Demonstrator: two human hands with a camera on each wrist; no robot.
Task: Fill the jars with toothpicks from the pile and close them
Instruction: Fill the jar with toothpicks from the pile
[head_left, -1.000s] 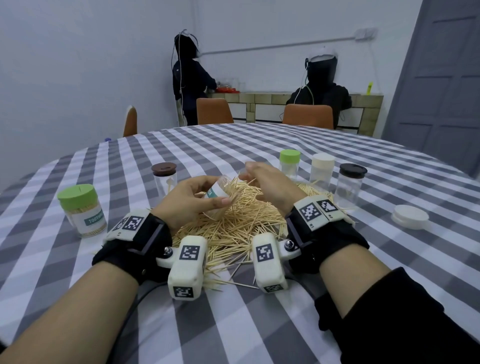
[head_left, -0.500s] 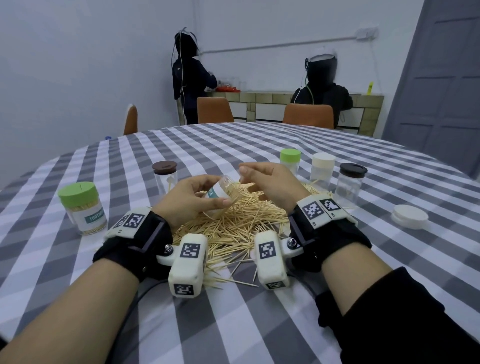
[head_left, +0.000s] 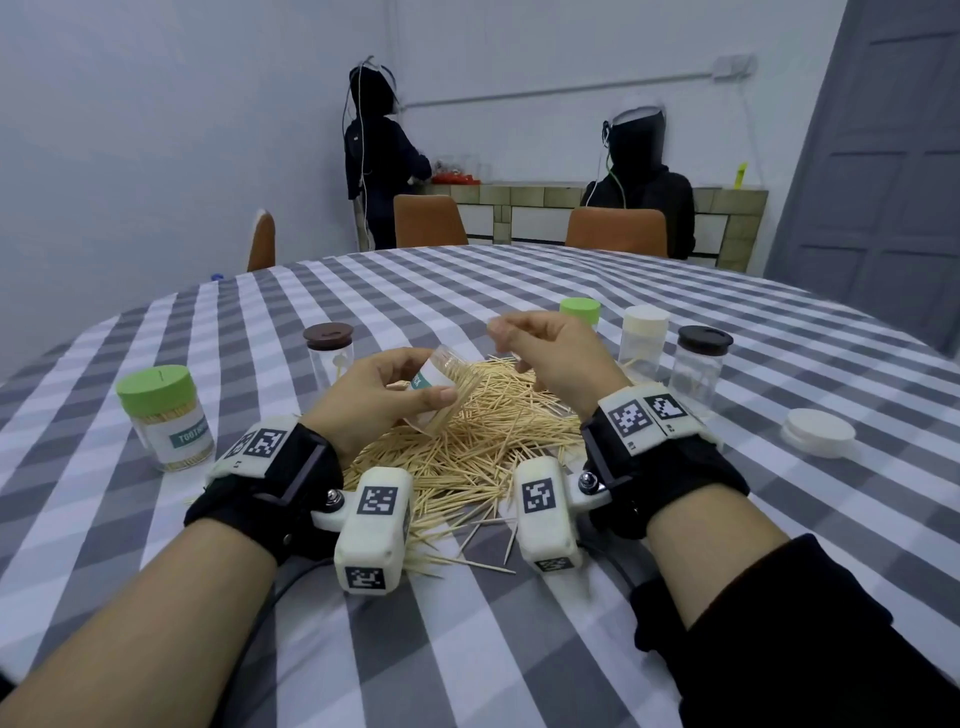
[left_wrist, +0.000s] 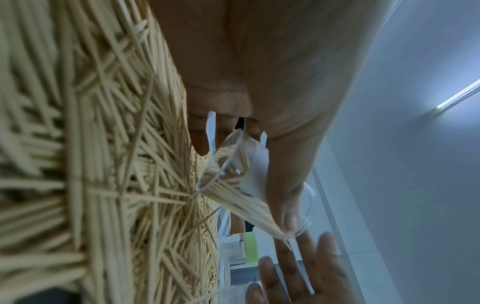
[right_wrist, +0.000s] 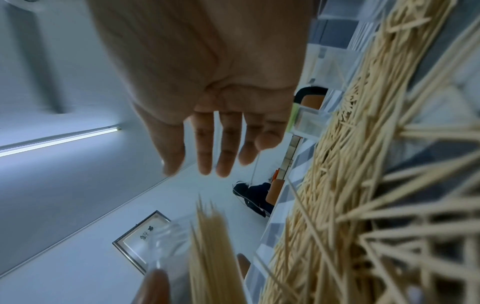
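My left hand (head_left: 384, 400) grips a clear, lidless jar (head_left: 441, 379), tilted with its mouth toward the right and partly filled with toothpicks. It hangs just above the toothpick pile (head_left: 478, 447) on the checked tablecloth. In the left wrist view the jar (left_wrist: 233, 181) shows a bundle of toothpicks lying along its lower wall. My right hand (head_left: 545, 353) is raised beside the jar's mouth. The right wrist view shows the same hand (right_wrist: 213, 144) empty with straight fingers, and the jar's toothpicks (right_wrist: 213, 246) below them.
A full green-lidded jar (head_left: 166, 421) stands at the left and a brown-lidded jar (head_left: 329, 353) behind my left hand. Green-lidded (head_left: 580, 312), white-lidded (head_left: 644, 338) and dark-lidded (head_left: 701, 364) jars stand behind the pile. A loose white lid (head_left: 818, 439) lies at the right. Two people are beyond the table.
My right hand has lifted off the pile to beside the jar's mouth and its fingers have spread. The left hand keeps the jar tilted in about the same place.
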